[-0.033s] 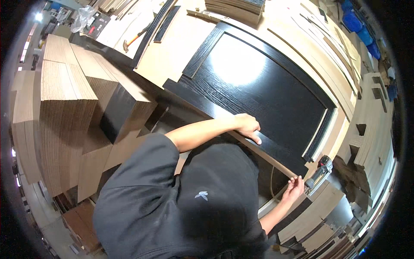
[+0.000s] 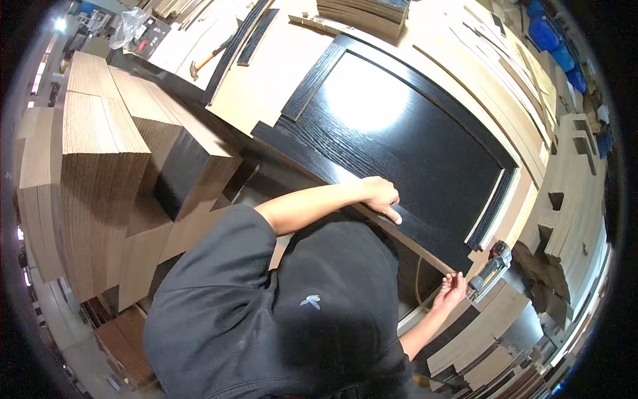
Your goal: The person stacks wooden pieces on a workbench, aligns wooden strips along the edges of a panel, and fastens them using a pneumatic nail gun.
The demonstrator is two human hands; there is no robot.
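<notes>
A large black wood-grain panel [image 2: 412, 159] with a raised frame lies on the bench in front of me. Its long black near rail [image 2: 312, 161] shows a brown edge. My left hand [image 2: 379, 196] wraps over this rail near its middle, fingers closed and thumb along the edge. At the rail's right end, my right hand [image 2: 453, 291] is palm up with its fingers curled, fingertips at the corner. Whether it pinches anything small there is hidden. Just right of that hand lies a grey and black power tool [image 2: 490, 266].
Tall stacks of brown boards [image 2: 103, 199] stand at my left. A hammer [image 2: 209, 61] and narrow black strips [image 2: 256, 41] lie at the far left of the bench. A pile of dark pieces [image 2: 362, 16] sits beyond the panel, and wood strips [image 2: 492, 106] lie along the right.
</notes>
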